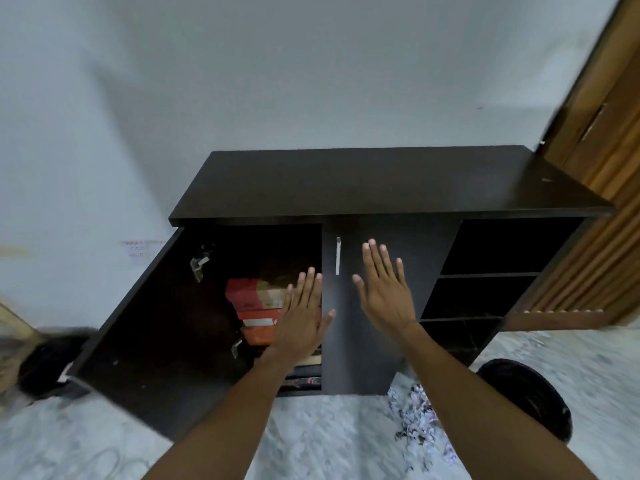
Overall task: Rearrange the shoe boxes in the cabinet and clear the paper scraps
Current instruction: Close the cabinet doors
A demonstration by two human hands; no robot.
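Cabinet of dark brown wood (381, 181), left door (149, 334) open; stacked red and tan cardboard shoe boxes (246, 297) sit in its left compartment, directly beyond the left hand (304, 322), which is nearer than the right hand (385, 292); the 2 hands are flat, fingers straight, empty; shredded white paper scraps (415, 415) lie on the floor (329, 441).

Shoe boxes (254, 308): stack partly hidden behind my left grip (304, 323); labels too blurred to read.
Paper scraps (415, 415): smeared, partly behind my right forearm (485, 410).
Black bin (530, 393): inside too dark to tell.
Dark heap (45, 362), left: blurred, unidentifiable.
Wooden door (602, 140): cut off at right edge.
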